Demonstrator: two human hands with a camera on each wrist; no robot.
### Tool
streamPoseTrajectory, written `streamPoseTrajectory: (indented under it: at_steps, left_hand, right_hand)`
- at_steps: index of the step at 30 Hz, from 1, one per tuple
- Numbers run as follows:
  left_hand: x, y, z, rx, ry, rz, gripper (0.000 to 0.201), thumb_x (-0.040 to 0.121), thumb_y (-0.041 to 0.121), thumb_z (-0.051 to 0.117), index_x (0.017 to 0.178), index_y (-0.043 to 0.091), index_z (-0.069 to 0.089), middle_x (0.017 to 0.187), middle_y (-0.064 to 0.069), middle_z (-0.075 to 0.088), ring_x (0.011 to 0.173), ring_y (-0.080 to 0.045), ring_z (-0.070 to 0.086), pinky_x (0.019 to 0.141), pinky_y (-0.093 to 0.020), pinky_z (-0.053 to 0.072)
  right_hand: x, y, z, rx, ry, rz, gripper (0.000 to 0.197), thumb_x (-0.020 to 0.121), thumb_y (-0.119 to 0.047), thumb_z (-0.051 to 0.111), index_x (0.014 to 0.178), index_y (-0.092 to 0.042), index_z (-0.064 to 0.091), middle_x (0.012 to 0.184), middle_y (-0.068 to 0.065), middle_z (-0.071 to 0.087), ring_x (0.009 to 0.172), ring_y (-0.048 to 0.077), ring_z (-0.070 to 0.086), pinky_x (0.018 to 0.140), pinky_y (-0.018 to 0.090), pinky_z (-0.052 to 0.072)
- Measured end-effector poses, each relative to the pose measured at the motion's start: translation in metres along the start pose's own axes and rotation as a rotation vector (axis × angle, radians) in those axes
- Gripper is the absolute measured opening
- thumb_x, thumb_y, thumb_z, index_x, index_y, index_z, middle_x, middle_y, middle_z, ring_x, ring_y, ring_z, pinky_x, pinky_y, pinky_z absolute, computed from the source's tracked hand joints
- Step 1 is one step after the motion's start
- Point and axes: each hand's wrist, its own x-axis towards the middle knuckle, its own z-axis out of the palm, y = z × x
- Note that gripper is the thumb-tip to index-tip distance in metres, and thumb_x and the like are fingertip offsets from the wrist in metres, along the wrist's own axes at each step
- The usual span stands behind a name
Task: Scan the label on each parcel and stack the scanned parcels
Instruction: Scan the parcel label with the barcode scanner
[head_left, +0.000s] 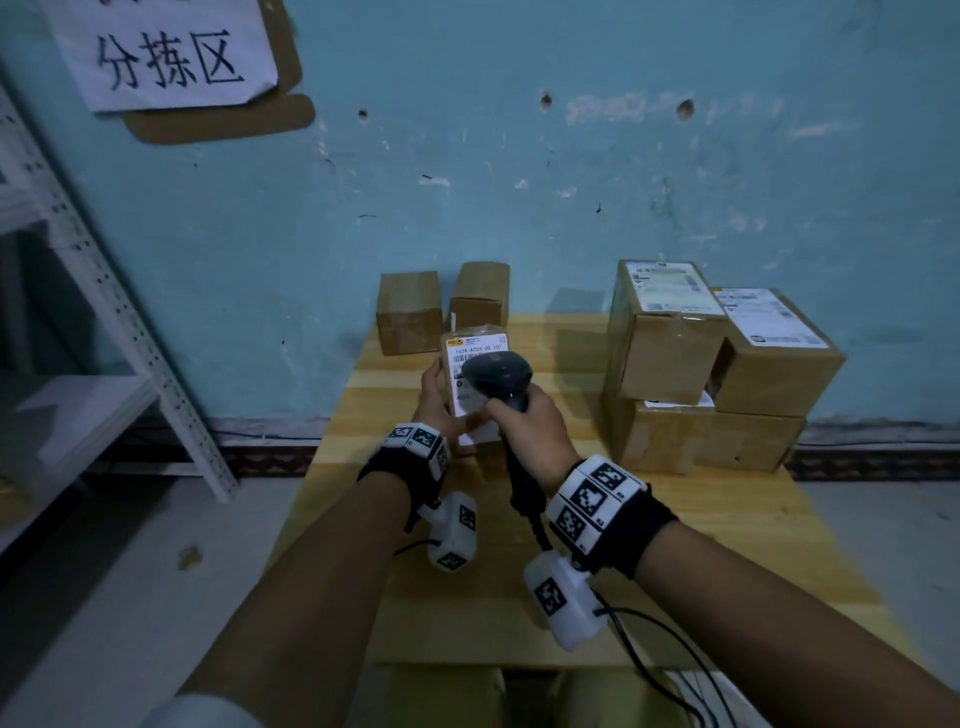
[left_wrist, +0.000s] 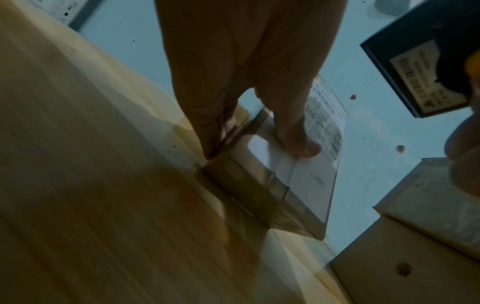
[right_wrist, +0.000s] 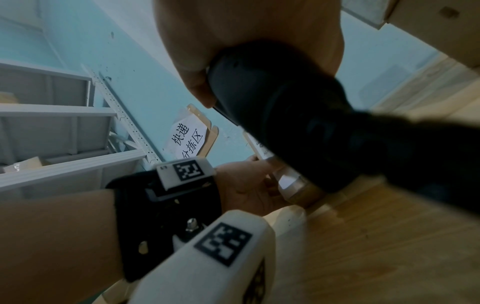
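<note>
Left hand grip holds a small brown cardboard parcel upright on the wooden worktop. Right hand grips the black handheld scanner, just over its label. Stacked labelled boxes right of grip; two plain brown boxes beyond, likely unscanned.

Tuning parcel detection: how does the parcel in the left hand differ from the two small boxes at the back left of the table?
The held parcel is gripped upright by the left hand; the two small boxes stand free near the wall. The held parcel's white label faces the camera, with the scanner in the right hand at it; the two small boxes show plain faces, with only a label edge on one. All are brown cardboard, on the same wooden table.
</note>
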Motion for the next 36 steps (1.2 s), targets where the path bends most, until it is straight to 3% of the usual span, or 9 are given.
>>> streamPoseTrajectory:
  at_steps: [2,6,11,14,18,21,25,30,36]
  left_hand:
    - [-0.002,0.002,0.000,0.025,0.004,-0.014,0.115,0.065,0.006,0.081,0.148,0.029,0.005,0.144,-0.018,0.040,0.127,-0.038,0.046,0.096,-0.053,0.047]
    - [-0.002,0.003,-0.001,0.064,0.001,0.007,0.102,0.076,0.003,0.072,0.148,0.024,0.004,0.145,-0.014,0.036,0.123,-0.035,0.049,0.059,-0.023,0.053]
    - [-0.008,0.007,-0.001,0.043,-0.013,0.026,0.109,0.063,0.012,0.076,0.147,0.020,0.007,0.140,-0.021,0.041,0.124,-0.038,0.048,0.096,-0.047,0.046]
    - [-0.007,0.007,-0.001,0.025,-0.020,0.018,0.105,0.070,0.005,0.075,0.147,0.020,0.006,0.141,-0.020,0.040,0.124,-0.038,0.048,0.095,-0.048,0.046]
    - [-0.006,0.004,-0.001,0.051,-0.008,0.016,0.128,0.041,0.044,0.077,0.147,0.027,0.006,0.144,-0.013,0.038,0.125,-0.035,0.048,0.098,-0.055,0.045]
    - [0.004,-0.006,-0.001,0.042,-0.004,0.025,0.133,0.034,0.051,0.076,0.146,0.031,0.008,0.144,-0.012,0.041,0.127,-0.034,0.047,0.100,-0.056,0.044]
    - [0.006,-0.011,-0.001,0.041,0.010,0.036,0.126,0.040,0.046,0.078,0.145,0.037,0.009,0.145,-0.011,0.040,0.128,-0.033,0.046,0.100,-0.056,0.044]
    - [-0.005,0.002,0.000,0.064,0.018,0.068,0.108,0.070,0.011,0.079,0.148,0.019,0.006,0.150,-0.011,0.033,0.132,-0.033,0.042,0.104,-0.054,0.041]
    - [-0.005,0.001,0.001,0.054,0.018,0.043,0.106,0.073,0.004,0.076,0.148,0.020,0.003,0.144,-0.015,0.041,0.127,-0.033,0.047,0.102,-0.052,0.044]
  right_hand:
    - [0.000,-0.001,0.000,-0.001,-0.005,-0.010,0.033,0.082,-0.019,0.061,0.111,-0.004,0.058,0.096,0.009,0.063,0.086,0.022,0.058,0.064,0.024,0.043]
    - [-0.004,-0.003,0.001,-0.018,-0.023,-0.029,0.028,0.083,-0.018,0.061,0.107,-0.005,0.059,0.091,0.006,0.062,0.085,0.020,0.058,0.069,0.027,0.043]
    - [-0.007,-0.006,0.001,-0.051,-0.043,-0.058,0.016,0.082,-0.017,0.060,0.096,-0.009,0.060,0.073,-0.003,0.056,0.071,0.013,0.054,0.062,0.024,0.040]
    - [-0.009,-0.009,-0.001,-0.056,-0.049,-0.065,0.005,0.081,-0.015,0.060,0.084,-0.013,0.057,0.066,-0.005,0.052,0.063,0.009,0.050,0.057,0.023,0.037]
    - [-0.012,-0.014,-0.005,-0.049,-0.036,-0.082,0.023,0.081,-0.011,0.059,0.064,-0.020,0.046,0.058,-0.005,0.045,0.055,0.008,0.044,0.052,0.022,0.032]
    - [-0.014,-0.016,-0.010,-0.034,-0.035,-0.082,0.022,0.081,-0.011,0.059,0.066,-0.021,0.047,0.058,-0.006,0.046,0.055,0.009,0.045,0.052,0.022,0.032]
    - [-0.020,-0.017,-0.017,-0.029,-0.033,-0.099,0.012,0.083,-0.012,0.059,0.074,-0.017,0.052,0.060,-0.006,0.047,0.057,0.009,0.045,0.055,0.023,0.033]
    - [-0.023,-0.017,-0.020,-0.046,-0.016,-0.103,0.008,0.084,-0.013,0.059,0.090,-0.009,0.055,0.066,-0.003,0.051,0.062,0.011,0.048,0.056,0.023,0.035]
    - [-0.023,-0.017,-0.017,-0.043,0.002,-0.080,0.011,0.083,-0.014,0.061,0.092,-0.010,0.056,0.072,-0.001,0.055,0.074,0.019,0.054,0.066,0.028,0.039]
